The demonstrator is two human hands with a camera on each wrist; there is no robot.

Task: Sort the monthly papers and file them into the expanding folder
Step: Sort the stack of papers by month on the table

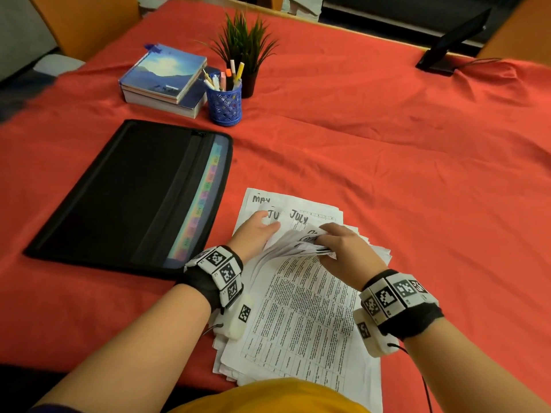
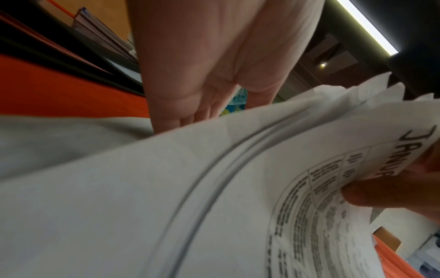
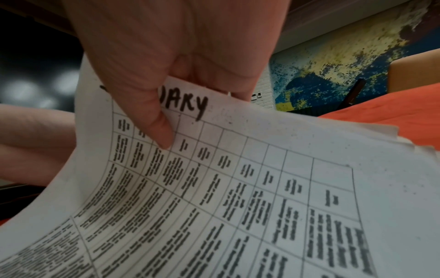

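Note:
A loose stack of printed papers [image 1: 307,317] lies on the red cloth in front of me. Hand-written month names show on the far sheets: May [image 1: 262,199] and July [image 1: 299,217]. My left hand [image 1: 259,229] rests flat on the far sheets with straight fingers. My right hand [image 1: 331,242] pinches the top edges of several sheets and curls them up. The lifted bundle's underside is a sheet marked January [image 3: 238,188], with my thumb [image 3: 164,135] on it. The black expanding folder [image 1: 128,192] lies flat to the left, its coloured tabs [image 1: 202,198] showing along the right side.
Stacked books [image 1: 162,79], a blue pen cup [image 1: 224,104] and a small potted plant [image 1: 244,46] stand beyond the folder. A black screen on a stand [image 1: 453,43] sits at the far right. The red cloth [image 1: 402,159] stretches bare to the right of the papers.

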